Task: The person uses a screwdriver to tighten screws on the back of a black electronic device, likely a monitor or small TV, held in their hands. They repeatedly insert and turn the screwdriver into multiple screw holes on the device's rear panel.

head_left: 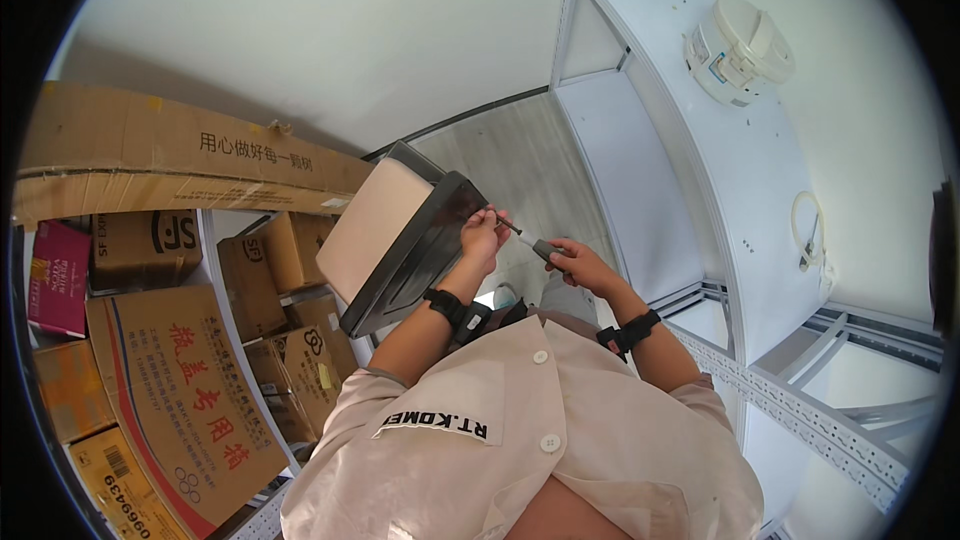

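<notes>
The shirt fills the foreground; right hand grips a screwdriver pointing left toward left hand, pinching its tip beside the panel.

Two hands: left hand, right hand. One screwdriver. One dark panel. Two black wristbands. One white round appliance on the white shelf unit. Several cardboard boxes at left.

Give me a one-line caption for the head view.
Left hand steadies a dark panel while right hand holds a screwdriver to it, between stacked cardboard boxes and white shelving.
</notes>
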A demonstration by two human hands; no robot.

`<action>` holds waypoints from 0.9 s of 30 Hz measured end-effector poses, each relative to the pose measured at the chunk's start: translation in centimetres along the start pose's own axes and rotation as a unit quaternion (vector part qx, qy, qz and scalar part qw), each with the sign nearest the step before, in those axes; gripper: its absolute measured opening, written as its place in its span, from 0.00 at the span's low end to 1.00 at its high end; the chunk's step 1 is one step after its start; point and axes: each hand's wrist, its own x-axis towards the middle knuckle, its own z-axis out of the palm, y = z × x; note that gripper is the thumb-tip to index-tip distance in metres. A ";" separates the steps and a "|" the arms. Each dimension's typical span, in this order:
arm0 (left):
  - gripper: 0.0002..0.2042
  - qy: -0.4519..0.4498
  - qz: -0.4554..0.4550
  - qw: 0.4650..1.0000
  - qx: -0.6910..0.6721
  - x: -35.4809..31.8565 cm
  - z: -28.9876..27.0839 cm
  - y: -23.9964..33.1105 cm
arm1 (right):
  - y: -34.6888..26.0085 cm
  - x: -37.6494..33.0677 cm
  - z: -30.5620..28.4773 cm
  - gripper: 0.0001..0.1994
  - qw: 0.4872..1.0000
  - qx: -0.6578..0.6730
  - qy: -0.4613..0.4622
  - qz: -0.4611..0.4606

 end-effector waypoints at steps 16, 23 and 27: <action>0.07 -0.004 -0.013 1.000 0.025 -0.2 -0.2 0.1 | 0.0 -0.2 0.5 0.17 1.000 0.025 0.004 0.012; 0.08 -0.009 -0.011 1.000 0.023 -0.1 -0.3 0.0 | 0.4 -0.1 0.4 0.18 0.999 0.050 -0.001 0.009; 0.07 -0.007 -0.008 1.000 0.025 -0.1 -0.3 0.1 | 0.4 0.1 0.2 0.18 0.998 0.066 -0.009 0.015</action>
